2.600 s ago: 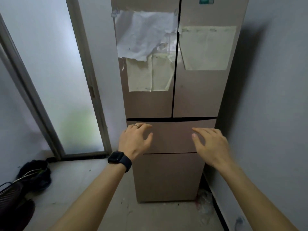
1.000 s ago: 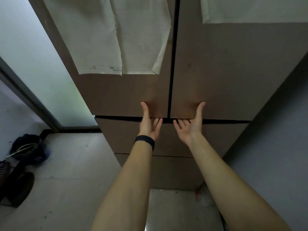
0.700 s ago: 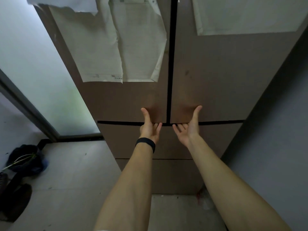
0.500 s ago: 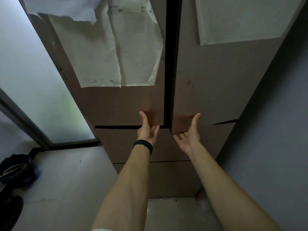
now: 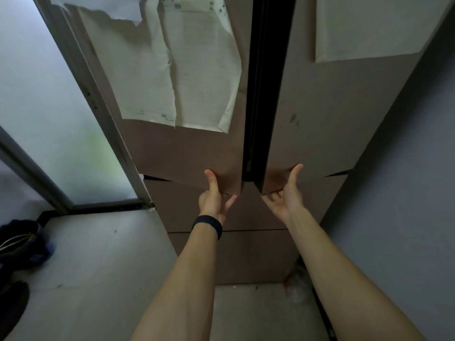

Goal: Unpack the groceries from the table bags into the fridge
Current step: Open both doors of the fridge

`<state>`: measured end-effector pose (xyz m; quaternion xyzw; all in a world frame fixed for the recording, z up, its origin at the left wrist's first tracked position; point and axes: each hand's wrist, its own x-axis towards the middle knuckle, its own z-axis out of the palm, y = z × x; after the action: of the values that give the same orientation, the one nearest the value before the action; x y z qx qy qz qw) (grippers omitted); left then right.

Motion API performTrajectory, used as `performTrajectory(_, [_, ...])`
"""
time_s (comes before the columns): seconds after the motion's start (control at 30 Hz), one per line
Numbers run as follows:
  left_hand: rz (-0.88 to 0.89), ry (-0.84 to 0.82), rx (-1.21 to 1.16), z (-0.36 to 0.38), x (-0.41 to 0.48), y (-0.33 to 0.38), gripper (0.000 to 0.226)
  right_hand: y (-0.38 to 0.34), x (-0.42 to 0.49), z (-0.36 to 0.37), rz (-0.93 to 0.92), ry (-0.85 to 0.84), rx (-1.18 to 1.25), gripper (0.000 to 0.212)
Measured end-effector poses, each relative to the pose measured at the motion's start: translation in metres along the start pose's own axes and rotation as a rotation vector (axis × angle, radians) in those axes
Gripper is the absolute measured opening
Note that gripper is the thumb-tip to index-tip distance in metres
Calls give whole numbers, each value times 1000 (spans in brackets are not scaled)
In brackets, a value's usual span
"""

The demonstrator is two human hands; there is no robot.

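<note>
A tall brown fridge fills the middle of the view. Its upper left door and upper right door both stand ajar, with a dark gap between them; nothing of the inside shows. My left hand, a black band on its wrist, grips the bottom inner corner of the left door, thumb on the front. My right hand holds the bottom inner corner of the right door the same way. Two closed drawers sit below the doors. No bags or groceries are in view.
Papers hang on the left door and a sheet on the right one. A frosted glass door is at the left, a grey wall close on the right. Dark bags and shoes lie on the floor at left.
Both hands went from the drawer front up to the bottom edges of the upper doors. The right door came ajar first, then the left; the gap between them has widened.
</note>
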<state>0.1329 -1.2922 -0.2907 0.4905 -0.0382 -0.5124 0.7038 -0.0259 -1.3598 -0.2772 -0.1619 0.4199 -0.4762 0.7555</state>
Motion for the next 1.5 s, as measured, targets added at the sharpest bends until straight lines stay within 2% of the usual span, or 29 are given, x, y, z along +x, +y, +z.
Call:
performTrajectory(0.27, [-8, -61, 110, -31, -34, 11, 89, -3, -27, -31, -27, 51, -24, 113])
performTrajectory(0.4, [-7, -67, 186, -44, -55, 15, 76, -12, -48, -45, -45, 81, -49, 90])
performTrajectory(0.47, [-17, -85, 214, -50, -67, 15, 88, -15, -62, -53, -65, 76, -97, 81])
performTrajectory(0.53, [-30, -80, 349, -58, -76, 10, 92, -15, -76, -62, -94, 105, -178, 71])
performTrajectory(0.63, [-76, -136, 533, -68, -104, -10, 60, -14, -92, -76, -209, 267, -362, 76])
performTrajectory(0.7, [-102, -226, 674, -66, -127, -23, 38, -17, -105, -79, -422, 364, -537, 78])
performTrajectory(0.77, [-4, -331, 807, -51, -142, -26, 24, -26, -123, -74, -707, 345, -707, 76])
performTrajectory(0.83, [212, -408, 880, -23, -151, -15, 23, -41, -142, -57, -955, 276, -853, 81])
performTrajectory(0.93, [571, -461, 924, 34, -165, 21, 37, -69, -155, -28, -1233, 256, -1060, 93])
performTrajectory(1.03, [798, -465, 917, 90, -171, 56, 48, -100, -160, -16, -1441, 227, -1238, 99])
performTrajectory(1.1, [884, -437, 921, 122, -169, 73, 56, -116, -161, -20, -1501, 179, -1345, 100])
performTrajectory(1.2, [888, -422, 922, 155, -160, 82, 67, -128, -162, -35, -1516, 113, -1399, 99])
performTrajectory(1.3, [868, -417, 927, 171, -156, 74, 74, -132, -166, -52, -1486, 69, -1329, 95])
performTrajectory(1.4, [986, -357, 914, 177, -163, 49, 75, -138, -172, -70, -1453, 64, -1229, 88])
performTrajectory(1.5, [1142, -204, 968, 183, -174, 29, 78, -143, -176, -89, -1474, 111, -1178, 83])
